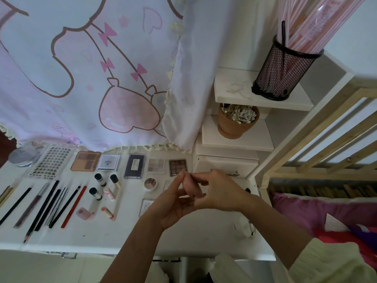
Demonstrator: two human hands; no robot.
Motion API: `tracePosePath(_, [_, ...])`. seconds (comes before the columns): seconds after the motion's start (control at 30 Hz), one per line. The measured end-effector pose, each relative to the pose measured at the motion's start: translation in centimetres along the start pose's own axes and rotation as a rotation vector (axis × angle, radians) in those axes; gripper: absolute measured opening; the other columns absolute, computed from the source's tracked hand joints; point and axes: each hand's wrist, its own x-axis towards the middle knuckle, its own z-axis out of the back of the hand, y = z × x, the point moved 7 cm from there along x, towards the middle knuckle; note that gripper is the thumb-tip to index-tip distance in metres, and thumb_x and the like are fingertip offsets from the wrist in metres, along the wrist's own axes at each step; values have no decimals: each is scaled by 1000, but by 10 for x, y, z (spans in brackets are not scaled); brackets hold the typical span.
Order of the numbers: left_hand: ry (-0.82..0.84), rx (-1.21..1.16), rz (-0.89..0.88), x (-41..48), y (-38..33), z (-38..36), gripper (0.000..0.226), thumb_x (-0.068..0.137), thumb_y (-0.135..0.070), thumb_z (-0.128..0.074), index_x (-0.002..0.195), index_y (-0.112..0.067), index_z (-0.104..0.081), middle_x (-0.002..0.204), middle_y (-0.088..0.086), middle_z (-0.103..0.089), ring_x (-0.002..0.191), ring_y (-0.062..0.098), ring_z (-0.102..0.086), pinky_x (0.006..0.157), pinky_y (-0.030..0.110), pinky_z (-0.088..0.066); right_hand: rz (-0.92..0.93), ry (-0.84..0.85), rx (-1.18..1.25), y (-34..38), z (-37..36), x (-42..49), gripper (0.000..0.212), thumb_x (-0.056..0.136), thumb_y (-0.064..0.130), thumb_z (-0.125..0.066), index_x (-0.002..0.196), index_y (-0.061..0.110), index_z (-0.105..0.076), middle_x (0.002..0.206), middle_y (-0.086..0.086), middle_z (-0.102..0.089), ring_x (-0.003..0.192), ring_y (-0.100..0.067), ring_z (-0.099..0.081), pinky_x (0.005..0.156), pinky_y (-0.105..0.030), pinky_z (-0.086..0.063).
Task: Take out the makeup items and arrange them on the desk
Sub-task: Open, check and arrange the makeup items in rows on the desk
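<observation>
fingers [178, 179] of the left hand [175, 203] and right hand [220, 190] pinched a pink item [193, 186] together above the surface [204, 231]; i'd set it squarely beside the palette [177, 166], keeping the row.

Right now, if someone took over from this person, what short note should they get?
Hands: left hand and right hand meet above the white desk, both pinching a small pale pink item; what it is, unclear.
Done: square eyeshadow palettes lined along the back, black and red pencils in a row at the left, black-capped little bottles between.
To do: set the held item down in line; whether more remains to take out is not visible.
</observation>
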Motion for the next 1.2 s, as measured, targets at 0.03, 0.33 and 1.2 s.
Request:
tracePosePath(0.03, [-1,-1,0,0,0,0,59,93,-49,-51,115,4,-64,100,24,-68,88,29,-69,72,35,-58,2,-1,1,0,-1,0,52,66,42,-65,117,32,-62,92,10,-68,89,-10,-65,86,-43,-55])
tracePosePath(0.33, [6,2,-21,4,1,0,55,93,-48,-51,109,1,-70,100,23,-69,90,29,-68,74,36,-59,-2,-4,32,-3,0,0,50,65,38,-66,115,34,-63,95,9,-70,93,-11,-66,86,-43,-56])
tracePosePath(1.2, [-104,39,285,24,59,35,45,96,-38,-50,120,0,-55,119,30,-60,97,49,-64,67,47,-59,-245,-111,60,-71,5,-17,20,91,17,-52,79,2,-58,70,-1,-52,61,-10,-43,60,-28,-35])
